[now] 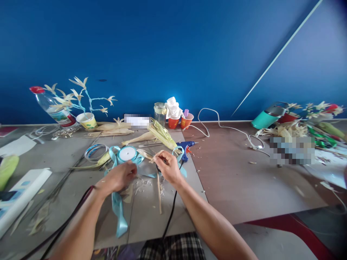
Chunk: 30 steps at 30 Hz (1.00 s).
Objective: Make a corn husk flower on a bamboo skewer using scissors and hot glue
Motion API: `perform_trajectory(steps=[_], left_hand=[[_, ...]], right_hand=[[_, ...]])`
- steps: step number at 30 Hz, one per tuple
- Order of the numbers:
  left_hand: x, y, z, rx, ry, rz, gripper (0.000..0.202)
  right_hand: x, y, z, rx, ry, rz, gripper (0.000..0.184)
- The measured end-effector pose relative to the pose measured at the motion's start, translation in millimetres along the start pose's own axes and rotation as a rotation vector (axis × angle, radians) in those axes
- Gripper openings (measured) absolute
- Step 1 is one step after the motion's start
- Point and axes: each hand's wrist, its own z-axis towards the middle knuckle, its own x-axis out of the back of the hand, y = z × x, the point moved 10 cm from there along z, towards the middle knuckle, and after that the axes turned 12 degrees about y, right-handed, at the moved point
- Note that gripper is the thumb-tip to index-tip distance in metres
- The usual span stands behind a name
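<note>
Pinching pale husk [145, 154], right fingers [160, 157] well inside tabletop's near edge [257, 216].

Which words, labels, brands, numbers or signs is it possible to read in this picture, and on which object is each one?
No text can be read with certainty.
Bottle label: printed, but too small and blurred.
Yellow-patterned cup: markings too small to make out.
Red cup under the white tissue: yellow marks, unclear.
Ribbon spool: no readable lettering.
Two patches are pixelated, so nothing there reads.

No legible text (bottle label [61, 116] blurry)
</note>
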Motion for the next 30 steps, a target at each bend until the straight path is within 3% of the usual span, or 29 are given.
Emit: perform_trajectory(steps=[5,9,14,22,26,30], left_hand=[[32.2,-12,-9,0.080,0.073,-0.291,0.021],[43.3,-7,-7,0.051,0.155,-0.386,0.022],[38.2,-4,3,0.047,0.237,-0.339,0.022],[24.0,17,7,-0.043,0.210,-0.304,0.017],[28.6,18,5,-0.040,0.241,-0.294,0.018],[42.8,9,3,0.011,0.370,-0.332,0.021]], right_hand=[[-6,1,0,-0.032,-0.073,0.057,0.012],[-7,7,1,-0.079,-0.091,0.061,0.010],[-19,2,-5,-0.036,-0.210,0.079,0.009],[-37,-20,-22,0.333,-0.298,-0.113,0.015],[-46,-14,-27,0.324,-0.408,-0.153,0.014],[-47,-1,-25,0.326,-0.421,-0.278,0.018]])
